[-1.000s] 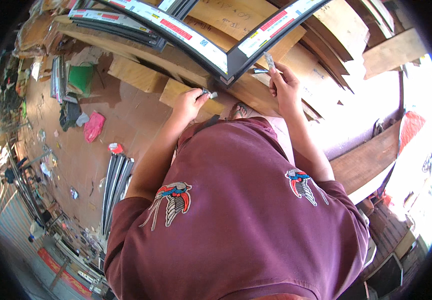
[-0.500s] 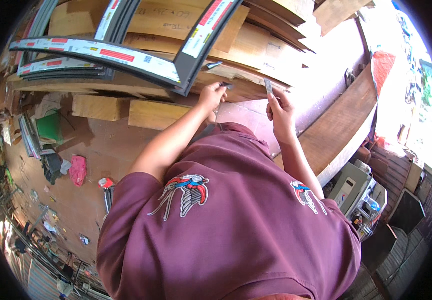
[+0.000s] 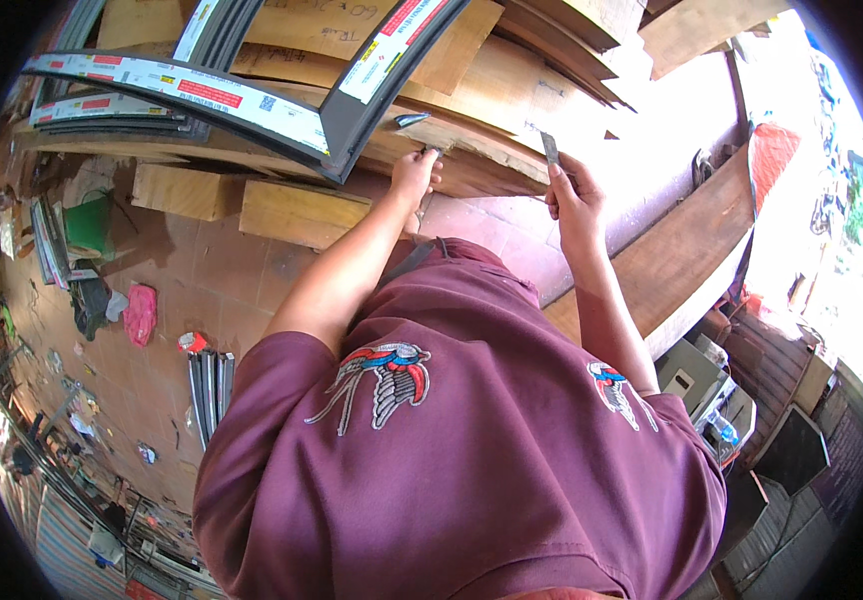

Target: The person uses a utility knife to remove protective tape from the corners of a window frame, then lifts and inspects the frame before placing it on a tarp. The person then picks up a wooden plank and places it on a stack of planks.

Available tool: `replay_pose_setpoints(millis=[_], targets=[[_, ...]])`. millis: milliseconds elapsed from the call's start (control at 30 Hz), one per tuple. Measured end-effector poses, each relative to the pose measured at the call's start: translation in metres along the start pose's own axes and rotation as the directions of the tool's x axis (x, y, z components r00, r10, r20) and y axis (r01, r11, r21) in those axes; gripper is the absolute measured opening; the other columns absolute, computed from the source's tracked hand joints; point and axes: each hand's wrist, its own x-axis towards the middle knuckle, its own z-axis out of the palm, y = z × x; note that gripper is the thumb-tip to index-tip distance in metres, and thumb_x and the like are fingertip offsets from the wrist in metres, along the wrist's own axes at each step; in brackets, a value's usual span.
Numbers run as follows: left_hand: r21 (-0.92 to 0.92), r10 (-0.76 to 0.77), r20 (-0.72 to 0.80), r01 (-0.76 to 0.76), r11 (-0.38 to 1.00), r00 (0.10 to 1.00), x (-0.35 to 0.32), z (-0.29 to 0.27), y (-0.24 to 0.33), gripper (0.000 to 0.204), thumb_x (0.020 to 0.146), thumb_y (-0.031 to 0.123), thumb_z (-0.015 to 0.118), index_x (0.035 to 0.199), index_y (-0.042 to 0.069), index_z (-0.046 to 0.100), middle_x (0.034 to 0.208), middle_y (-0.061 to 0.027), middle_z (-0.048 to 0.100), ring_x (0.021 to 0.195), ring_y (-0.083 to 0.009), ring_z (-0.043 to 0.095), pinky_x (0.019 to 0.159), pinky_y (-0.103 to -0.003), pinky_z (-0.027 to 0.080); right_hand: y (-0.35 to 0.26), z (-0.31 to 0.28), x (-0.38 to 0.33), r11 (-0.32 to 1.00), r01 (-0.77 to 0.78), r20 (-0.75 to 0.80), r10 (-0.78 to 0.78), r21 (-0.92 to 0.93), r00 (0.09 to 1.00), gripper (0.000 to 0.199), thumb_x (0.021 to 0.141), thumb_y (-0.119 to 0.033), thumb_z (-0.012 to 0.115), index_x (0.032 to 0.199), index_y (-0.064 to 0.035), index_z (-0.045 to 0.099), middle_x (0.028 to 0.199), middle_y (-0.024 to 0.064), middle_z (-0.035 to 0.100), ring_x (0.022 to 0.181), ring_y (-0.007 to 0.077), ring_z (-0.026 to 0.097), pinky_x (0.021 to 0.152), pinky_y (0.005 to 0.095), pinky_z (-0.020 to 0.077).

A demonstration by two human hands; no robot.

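Note:
My left hand (image 3: 415, 182) is closed in a pinch at the near edge of a stack of wooden boards (image 3: 492, 165). A small dark piece shows at its fingertips, too small to name. To the right, my right hand (image 3: 579, 195) grips a flat grey metal strip (image 3: 550, 148), which points up and away from me. On the boards beyond my left hand lies a small shiny dark object (image 3: 412, 120). Left of it, a dark grey frame (image 3: 337, 150) with white and red labels rests on the stack, its mitred corner toward me.
Thick wooden blocks (image 3: 302, 212) lie on the tiled floor below the stack. A long wide plank (image 3: 652, 250) slants at the right, near a grey machine (image 3: 694, 378). At the left are a green container (image 3: 89, 222), a pink bag (image 3: 140, 315) and several metal profiles (image 3: 211, 395).
My right hand has shifted slightly right with the metal strip. My left hand has turned, so less of the small dark piece shows. The view has shifted a little.

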Motion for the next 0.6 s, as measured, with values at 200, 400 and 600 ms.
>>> replay_pose_setpoints(millis=[200, 400, 600], targets=[[0.329, -0.01, -0.007, 0.012, 0.944, 1.0, 0.001, -0.002, 0.006, 0.067, 0.092, 0.066, 0.059, 0.099, 0.001, 0.068, 0.085, -0.0086, 0.069, 0.065, -0.0166, 0.067, 0.047, -0.03, 0.051, -0.002, 0.009, 0.003, 0.998, 0.008, 0.072, -0.003, -0.067, 0.997, 0.031, 0.102, -0.016, 0.062, 0.125, 0.0038, 0.062, 0.067, -0.0005, 0.055, 0.056, 0.005, 0.047, 0.049, 0.0216, 0.0378], [0.192, -0.054, -0.014, 0.056, 0.98, 0.998, -0.007, -0.004, 0.006, 0.076, 0.09, 0.072, 0.055, 0.105, -0.002, 0.065, 0.087, -0.0098, 0.068, 0.062, -0.0171, 0.066, 0.045, -0.031, 0.053, 0.006, 0.018, 0.007, 0.995, 0.035, 0.127, -0.023, -0.092, 0.992, 0.029, 0.101, -0.016, 0.063, 0.124, 0.0023, 0.063, 0.067, -0.0002, 0.056, 0.055, 0.0052, 0.048, 0.049, 0.0215, 0.0386], [-0.021, 0.022, -0.242, -0.028, 0.999, 0.97, -0.022, -0.069, -0.02, 0.05, 0.098, 0.05, 0.059, 0.111, 0.001, 0.058, 0.092, -0.0077, 0.064, 0.063, -0.0136, 0.062, 0.045, -0.029, 0.051, 0.011, 0.032, 0.016, 0.99, 0.112, 0.18, -0.095, -0.086, 0.979, 0.03, 0.101, -0.016, 0.064, 0.125, 0.0014, 0.064, 0.068, -0.0008, 0.056, 0.058, 0.0051, 0.049, 0.051, 0.0219, 0.0399]])
